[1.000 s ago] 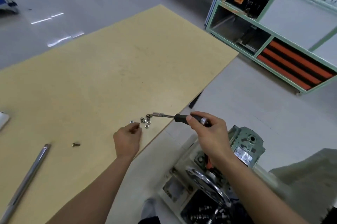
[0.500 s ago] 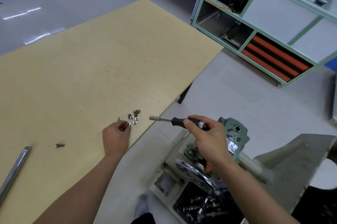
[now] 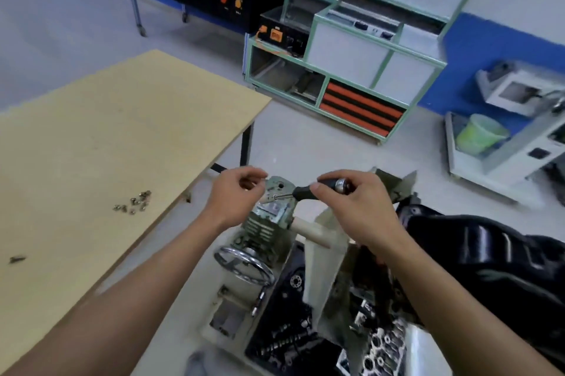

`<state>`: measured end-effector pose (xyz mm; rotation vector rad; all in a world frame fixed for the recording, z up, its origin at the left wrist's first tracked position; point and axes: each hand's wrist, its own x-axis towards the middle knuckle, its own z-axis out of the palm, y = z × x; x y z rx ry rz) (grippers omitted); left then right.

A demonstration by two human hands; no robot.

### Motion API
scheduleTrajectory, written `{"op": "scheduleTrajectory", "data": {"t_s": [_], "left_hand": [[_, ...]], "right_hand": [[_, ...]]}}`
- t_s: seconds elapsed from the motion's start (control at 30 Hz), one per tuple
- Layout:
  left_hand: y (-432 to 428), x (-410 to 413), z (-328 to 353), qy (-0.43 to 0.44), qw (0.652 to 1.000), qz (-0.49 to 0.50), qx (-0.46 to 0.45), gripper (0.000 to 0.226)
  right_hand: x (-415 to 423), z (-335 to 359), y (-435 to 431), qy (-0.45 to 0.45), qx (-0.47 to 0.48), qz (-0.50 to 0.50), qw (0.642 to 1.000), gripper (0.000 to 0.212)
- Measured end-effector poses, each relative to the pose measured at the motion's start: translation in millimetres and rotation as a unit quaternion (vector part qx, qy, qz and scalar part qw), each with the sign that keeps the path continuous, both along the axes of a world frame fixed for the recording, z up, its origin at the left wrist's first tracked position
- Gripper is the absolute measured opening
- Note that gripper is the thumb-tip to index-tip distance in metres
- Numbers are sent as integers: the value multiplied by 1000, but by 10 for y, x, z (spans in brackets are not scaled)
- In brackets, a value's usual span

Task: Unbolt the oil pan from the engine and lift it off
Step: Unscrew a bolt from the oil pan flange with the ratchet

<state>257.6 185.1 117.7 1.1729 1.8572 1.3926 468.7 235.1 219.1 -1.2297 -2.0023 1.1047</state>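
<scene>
Two bare hands meet in the head view, above a grey-green metal gearbox housing (image 3: pixel 269 213) that has a chrome handwheel (image 3: pixel 244 264) below it. The right hand (image 3: pixel 351 203) grips a socket driver with a black handle and a slim steel shaft (image 3: pixel 304 191): the thumb lies along the handle and the fingers wrap over its chrome end cap. The shaft points left, and its tip is just short of the left hand (image 3: pixel 237 192) and in front of the housing. The left hand's fingers are curled towards the thumb beside that tip. Whether they pinch anything cannot be told.

The glossy black oil pan (image 3: pixel 477 241) sits at the right, beyond the right forearm and well apart from both hands. It lies over the dark engine (image 3: pixel 377 343), whose silver parts show at the bottom edge. Whether the pan is fastened to the engine cannot be told.

To the left stands a pale plywood tabletop (image 3: pixel 107 131). A small cluster of silver bolts and nuts (image 3: pixel 134 203) lies near its right edge, and a single dark bolt (image 3: pixel 16 259) lies well apart at far left. Beyond the hands, a green-framed metal cabinet with orange and black stripes (image 3: pixel 360 106) stands on the grey floor. A light green plastic bucket (image 3: pixel 480 134) is at far right.
</scene>
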Motion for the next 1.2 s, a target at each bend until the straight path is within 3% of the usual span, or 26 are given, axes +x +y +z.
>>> {"op": "scheduleTrajectory", "data": {"t_s": [0.2, 0.4, 0.5, 0.6, 0.77, 0.87, 1.03, 1.2], "left_hand": [[51, 1799, 915, -41, 968, -227, 93, 28], [-148, 2837, 1090, -18, 931, -359, 68, 48], [-219, 3072, 1100, 42, 909, -412, 38, 38], [-211, 3160, 1058, 105, 914, -390, 24, 22], [-285, 3136, 871, 87, 943, -318, 49, 31], [-276, 3120, 757, 67, 951, -296, 58, 22], [-207, 3074, 684, 49, 958, -275, 66, 14], [-142, 3088, 661, 49, 957, -278, 64, 25]], "right_hand": [[1469, 480, -247, -25, 44, -50, 997, 11], [2557, 608, -478, -100, 90, -99, 986, 25], [2785, 642, -546, -176, 102, -66, 977, 33], [2784, 653, -569, -245, 132, -27, 960, 40], [2585, 576, -529, -323, 171, 34, 930, 35], [2498, 532, -474, -359, 188, 59, 912, 36], [2431, 530, -364, -342, 169, 69, 922, 29], [2415, 578, -336, -326, 85, 61, 939, 26]]}}
